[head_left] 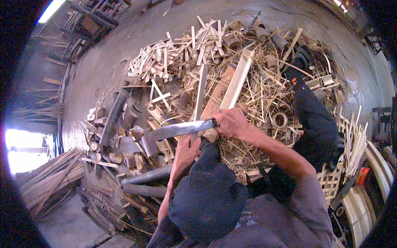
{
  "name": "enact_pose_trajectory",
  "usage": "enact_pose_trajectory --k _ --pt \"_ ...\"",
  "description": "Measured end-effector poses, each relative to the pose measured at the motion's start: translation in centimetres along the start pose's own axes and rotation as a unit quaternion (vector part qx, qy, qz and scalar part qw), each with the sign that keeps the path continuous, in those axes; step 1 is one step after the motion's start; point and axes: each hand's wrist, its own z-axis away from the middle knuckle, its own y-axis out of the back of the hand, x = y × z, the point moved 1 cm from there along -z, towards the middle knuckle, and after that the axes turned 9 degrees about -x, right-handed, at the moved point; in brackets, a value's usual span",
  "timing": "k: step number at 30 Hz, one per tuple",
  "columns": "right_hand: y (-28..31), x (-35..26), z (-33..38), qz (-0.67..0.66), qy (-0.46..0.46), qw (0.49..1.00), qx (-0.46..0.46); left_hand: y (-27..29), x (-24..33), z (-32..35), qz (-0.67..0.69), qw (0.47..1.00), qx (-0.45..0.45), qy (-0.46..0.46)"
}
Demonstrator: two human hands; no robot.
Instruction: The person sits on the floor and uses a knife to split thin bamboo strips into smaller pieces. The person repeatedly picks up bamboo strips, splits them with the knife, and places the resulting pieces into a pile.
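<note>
My right hand (233,122) is closed round the dark handle of a big knife (182,129). Its broad blade points left and crosses a long bamboo strip (201,93). My left hand (187,153), just below the blade, has its fingers closed on the near end of that strip. The strip's other end reaches away from me, over the heap. Where blade and strip meet, I cannot tell whether the edge has cut in. Beyond my right hand lies a split bamboo length (239,78), beside a reddish-brown piece of wood (221,91).
A pile of short pale strips (165,58) lies at the far side, with shavings (264,87) on its right. Bamboo tubes and offcuts (113,120) lie on the left. My outstretched leg (316,120) borders the heap at right, near a woven lattice (329,182).
</note>
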Motion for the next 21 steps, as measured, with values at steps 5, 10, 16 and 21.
enact_pose_trajectory --k 5,10,16,21 --pt "5.2 10.6 -2.7 -0.208 -0.181 0.960 0.057 -0.7 -9.5 4.4 0.088 0.990 0.047 -0.102" --pt "1.4 6.8 1.1 -0.187 -0.150 0.970 0.033 0.3 -3.9 0.7 0.010 0.996 0.038 -0.075" --pt "-1.0 1.8 2.2 -0.091 -0.115 0.988 -0.051 -0.1 -4.8 -1.7 -0.088 0.974 0.025 -0.208" --pt "-2.5 12.0 0.9 -0.210 -0.232 0.945 0.093 -0.3 -9.7 2.4 0.078 0.991 0.092 -0.059"
